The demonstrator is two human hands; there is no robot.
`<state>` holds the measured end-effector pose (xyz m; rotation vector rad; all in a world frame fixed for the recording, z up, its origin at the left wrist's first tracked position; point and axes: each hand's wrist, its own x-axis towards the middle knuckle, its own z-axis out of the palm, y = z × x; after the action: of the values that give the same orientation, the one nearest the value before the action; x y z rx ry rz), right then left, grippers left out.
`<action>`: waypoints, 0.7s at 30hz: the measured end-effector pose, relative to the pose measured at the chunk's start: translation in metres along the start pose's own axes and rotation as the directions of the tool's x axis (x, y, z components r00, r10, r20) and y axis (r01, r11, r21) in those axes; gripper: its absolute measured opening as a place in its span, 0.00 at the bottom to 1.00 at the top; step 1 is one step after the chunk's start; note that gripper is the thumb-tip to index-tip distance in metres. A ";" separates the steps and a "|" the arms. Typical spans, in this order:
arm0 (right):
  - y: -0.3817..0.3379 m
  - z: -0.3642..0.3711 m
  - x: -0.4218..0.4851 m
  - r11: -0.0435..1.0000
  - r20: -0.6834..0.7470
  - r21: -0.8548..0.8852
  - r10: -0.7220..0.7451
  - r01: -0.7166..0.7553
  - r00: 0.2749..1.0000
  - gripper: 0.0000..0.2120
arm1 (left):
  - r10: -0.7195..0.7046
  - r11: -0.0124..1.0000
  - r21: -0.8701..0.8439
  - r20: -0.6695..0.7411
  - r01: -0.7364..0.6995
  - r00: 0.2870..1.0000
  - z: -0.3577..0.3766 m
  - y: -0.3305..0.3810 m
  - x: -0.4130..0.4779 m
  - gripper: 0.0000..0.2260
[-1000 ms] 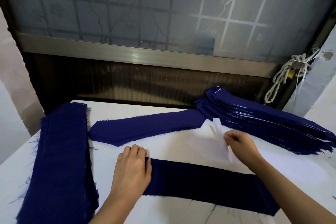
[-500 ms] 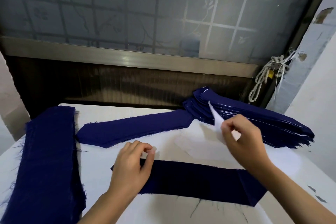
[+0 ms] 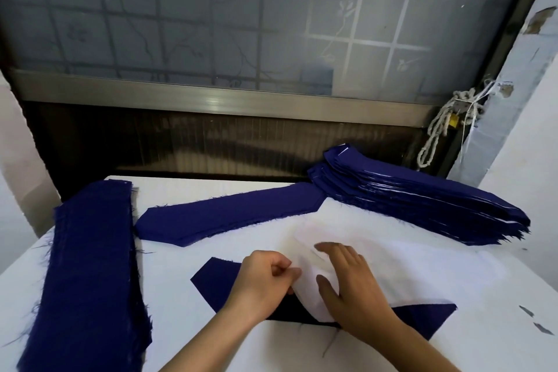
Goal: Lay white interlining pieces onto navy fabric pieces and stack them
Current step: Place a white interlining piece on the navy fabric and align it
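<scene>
Currently: person is squaring a white interlining piece [image 3: 306, 296] over a navy piece [image 3: 217, 281] on the bench [image 3: 169, 326].
Left grip [image 3: 265, 279]: pinching the interlining's left edge, fingers curled on it.
Right grip [image 3: 353, 284]: flat and spread wide, holding nothing, pressing the interlining just right of the left grip.
Navy piece: under both grips, pointed ends sticking out either side.
Finished stack [image 3: 422, 202]: well beyond the right grip.
Risk: probably wrinkles or skew, if the left grip tugs while the right one pins that flimsy sheet; a sliding palm could drag the navy piece too.
</scene>
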<state>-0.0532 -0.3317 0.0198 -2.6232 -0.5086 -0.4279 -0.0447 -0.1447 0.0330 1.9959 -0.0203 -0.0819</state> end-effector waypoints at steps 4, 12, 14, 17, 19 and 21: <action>0.018 -0.013 0.014 0.962 0.217 0.212 0.128 -0.174 0.968 0.24 | 0.154 0.984 0.105 -0.082 -0.145 0.985 -0.003 0.003 -0.011 0.12; 0.075 -0.042 0.004 0.984 0.264 -0.084 0.173 -0.156 0.949 0.13 | 0.133 0.989 0.082 -0.158 -0.121 0.978 -0.027 0.003 -0.013 0.10; 0.093 -0.057 -0.002 0.970 0.257 -0.208 0.178 -0.126 0.950 0.10 | 0.144 0.988 0.074 -0.166 -0.133 0.976 -0.035 -0.002 -0.012 0.10; 0.118 -0.078 -0.012 0.937 0.252 -0.328 0.210 -0.121 0.945 0.09 | 0.160 0.985 0.096 -0.195 -0.144 0.968 -0.047 -0.013 -0.007 0.13; 0.134 -0.088 -0.020 0.907 0.274 -0.402 0.247 -0.122 0.930 0.08 | 0.135 0.989 0.085 -0.215 -0.119 0.967 -0.054 -0.018 -0.004 0.12; 0.145 -0.095 -0.027 0.864 0.295 -0.489 0.291 -0.118 0.910 0.09 | 0.105 0.994 0.060 -0.222 -0.094 0.969 -0.060 -0.021 -0.004 0.11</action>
<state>-0.0376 -0.5047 0.0400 -3.2053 -0.2404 0.0192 -0.0452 -0.0811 0.0388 2.0391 0.0234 0.2114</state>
